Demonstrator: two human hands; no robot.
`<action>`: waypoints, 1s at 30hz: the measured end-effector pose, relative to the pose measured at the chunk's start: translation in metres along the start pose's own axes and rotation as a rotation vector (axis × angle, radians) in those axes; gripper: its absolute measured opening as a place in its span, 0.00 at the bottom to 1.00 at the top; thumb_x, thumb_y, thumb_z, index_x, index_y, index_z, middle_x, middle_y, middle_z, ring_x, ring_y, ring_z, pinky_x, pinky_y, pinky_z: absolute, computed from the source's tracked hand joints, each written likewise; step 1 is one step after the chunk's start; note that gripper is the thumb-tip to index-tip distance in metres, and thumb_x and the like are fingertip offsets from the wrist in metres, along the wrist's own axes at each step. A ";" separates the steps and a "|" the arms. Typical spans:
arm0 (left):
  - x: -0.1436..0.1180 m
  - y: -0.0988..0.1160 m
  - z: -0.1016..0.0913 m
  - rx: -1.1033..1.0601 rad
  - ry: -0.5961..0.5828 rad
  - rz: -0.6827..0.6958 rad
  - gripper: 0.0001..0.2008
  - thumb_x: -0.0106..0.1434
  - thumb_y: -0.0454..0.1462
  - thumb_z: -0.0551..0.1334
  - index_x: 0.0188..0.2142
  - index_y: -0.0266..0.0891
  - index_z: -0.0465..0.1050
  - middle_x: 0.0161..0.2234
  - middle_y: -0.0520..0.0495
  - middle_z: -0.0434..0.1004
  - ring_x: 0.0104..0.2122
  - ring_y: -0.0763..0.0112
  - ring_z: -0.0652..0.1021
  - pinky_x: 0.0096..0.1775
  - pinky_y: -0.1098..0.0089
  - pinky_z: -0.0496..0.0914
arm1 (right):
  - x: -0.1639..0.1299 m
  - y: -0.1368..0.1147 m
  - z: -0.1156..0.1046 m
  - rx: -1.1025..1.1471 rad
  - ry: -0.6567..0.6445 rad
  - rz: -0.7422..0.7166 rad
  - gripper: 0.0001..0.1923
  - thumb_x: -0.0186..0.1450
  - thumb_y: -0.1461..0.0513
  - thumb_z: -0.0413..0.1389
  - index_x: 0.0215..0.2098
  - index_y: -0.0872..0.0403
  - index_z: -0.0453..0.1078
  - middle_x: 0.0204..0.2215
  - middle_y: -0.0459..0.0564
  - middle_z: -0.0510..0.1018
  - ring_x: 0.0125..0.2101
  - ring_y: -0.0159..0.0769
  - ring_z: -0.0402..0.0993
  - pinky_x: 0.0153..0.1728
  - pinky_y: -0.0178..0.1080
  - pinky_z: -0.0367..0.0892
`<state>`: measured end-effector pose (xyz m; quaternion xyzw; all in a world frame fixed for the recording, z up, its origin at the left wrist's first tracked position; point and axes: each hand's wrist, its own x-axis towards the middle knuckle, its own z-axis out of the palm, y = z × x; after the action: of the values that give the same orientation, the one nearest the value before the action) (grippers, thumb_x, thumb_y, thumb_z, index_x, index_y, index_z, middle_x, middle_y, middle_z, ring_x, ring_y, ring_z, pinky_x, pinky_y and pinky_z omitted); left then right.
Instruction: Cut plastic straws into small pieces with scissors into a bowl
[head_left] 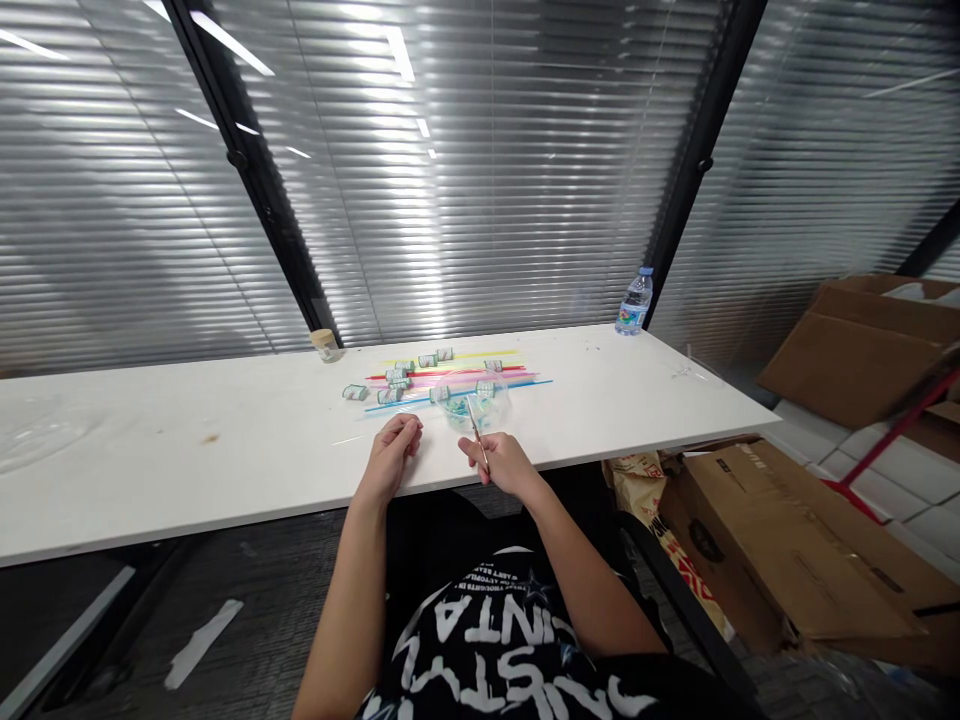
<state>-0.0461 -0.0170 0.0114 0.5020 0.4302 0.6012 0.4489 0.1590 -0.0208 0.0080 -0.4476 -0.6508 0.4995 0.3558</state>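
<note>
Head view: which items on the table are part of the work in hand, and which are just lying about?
In use:
left hand, pinching something too small to tell
right hand, holding a thin stick
clear bag of small pieces
coloured strips
small rolls

Lying about:
water bottle
small jar
cardboard boxes

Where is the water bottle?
In the head view, the water bottle stands upright at the far right of the white table, against the blinds, beyond the coloured sticks.
</note>
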 end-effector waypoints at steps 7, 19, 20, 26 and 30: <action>0.000 0.000 0.005 0.003 0.020 0.008 0.15 0.57 0.48 0.66 0.29 0.38 0.70 0.20 0.56 0.58 0.21 0.79 0.60 0.24 0.78 0.55 | 0.004 0.007 0.000 0.137 -0.003 -0.009 0.28 0.62 0.40 0.52 0.23 0.55 0.66 0.11 0.43 0.67 0.14 0.27 0.59 0.18 0.31 0.55; 0.021 -0.004 0.023 -0.228 0.047 -0.049 0.15 0.55 0.46 0.67 0.30 0.38 0.68 0.20 0.58 0.58 0.18 0.81 0.61 0.21 0.77 0.55 | 0.027 0.010 -0.015 0.170 -0.034 -0.082 0.23 0.62 0.45 0.54 0.26 0.56 0.67 0.11 0.42 0.67 0.11 0.24 0.54 0.15 0.30 0.51; 0.021 -0.006 0.023 -0.222 0.040 -0.050 0.15 0.55 0.46 0.67 0.30 0.38 0.68 0.20 0.58 0.58 0.18 0.81 0.62 0.21 0.78 0.54 | 0.028 0.012 -0.014 0.168 -0.035 -0.085 0.23 0.62 0.45 0.54 0.26 0.56 0.67 0.11 0.42 0.67 0.11 0.24 0.54 0.15 0.30 0.50; 0.016 -0.010 0.021 -0.182 0.035 -0.057 0.15 0.55 0.47 0.67 0.31 0.38 0.68 0.19 0.58 0.58 0.19 0.80 0.61 0.21 0.78 0.54 | 0.026 0.015 -0.012 0.123 0.019 -0.076 0.24 0.62 0.43 0.54 0.25 0.56 0.67 0.11 0.42 0.67 0.11 0.24 0.55 0.16 0.30 0.52; 0.013 -0.009 0.020 -0.110 0.002 -0.067 0.15 0.54 0.47 0.67 0.32 0.38 0.70 0.19 0.58 0.59 0.20 0.79 0.62 0.22 0.78 0.55 | 0.024 0.011 -0.013 0.033 0.040 -0.062 0.25 0.60 0.43 0.55 0.23 0.56 0.67 0.11 0.43 0.68 0.14 0.26 0.59 0.19 0.31 0.55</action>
<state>-0.0262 -0.0013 0.0077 0.4614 0.4133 0.6090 0.4953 0.1649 0.0067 0.0004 -0.4312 -0.6486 0.4899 0.3916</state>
